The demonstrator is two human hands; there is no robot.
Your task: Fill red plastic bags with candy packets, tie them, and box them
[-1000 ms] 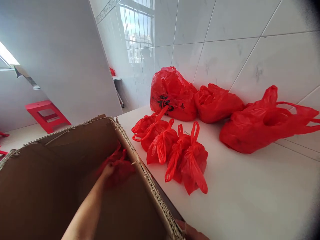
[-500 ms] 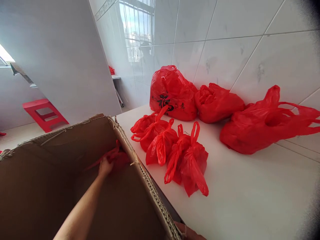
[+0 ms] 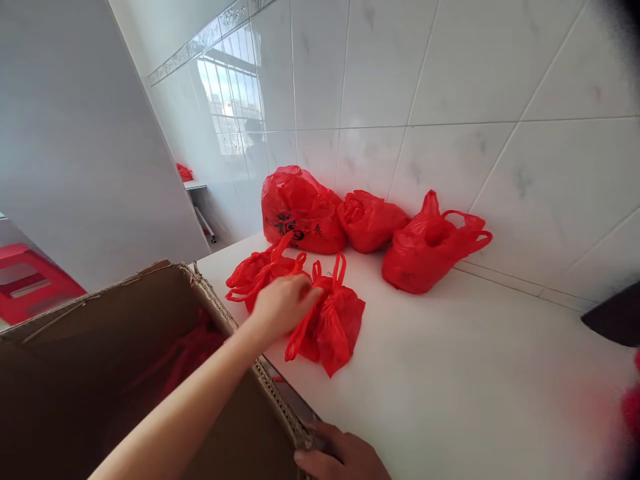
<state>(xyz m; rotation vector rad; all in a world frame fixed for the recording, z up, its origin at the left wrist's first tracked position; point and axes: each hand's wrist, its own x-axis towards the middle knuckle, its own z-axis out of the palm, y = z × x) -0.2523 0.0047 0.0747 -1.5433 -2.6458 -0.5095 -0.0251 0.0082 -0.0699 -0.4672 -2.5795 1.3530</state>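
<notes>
My left hand (image 3: 284, 305) reaches across the rim of the cardboard box (image 3: 280, 393) to the small knotted red plastic bags. Its fingers are curled closed at the top of one red plastic bag (image 3: 306, 265), which the hand mostly hides. Two more small bags (image 3: 339, 333) lie just to its right, and others (image 3: 253, 270) are at its left. Inside the box, dim red plastic (image 3: 187, 357) shows against the far side. My right hand (image 3: 347, 455) grips the near corner of the box, thumb on the cardboard edge.
Along the tiled wall (image 3: 370, 87) stand a large red bag with black characters (image 3: 303, 213), a second red bag (image 3: 373, 223) and a third with loose handles (image 3: 425, 250). They rest on a white tabletop (image 3: 450, 387). A red stool (image 3: 35, 283) is at far left, by a grey panel (image 3: 90, 153).
My left hand has come up out of the box, letting go of the red bag there, and moved right onto the bags on the table. My right hand stays at the box; the view has shifted.
</notes>
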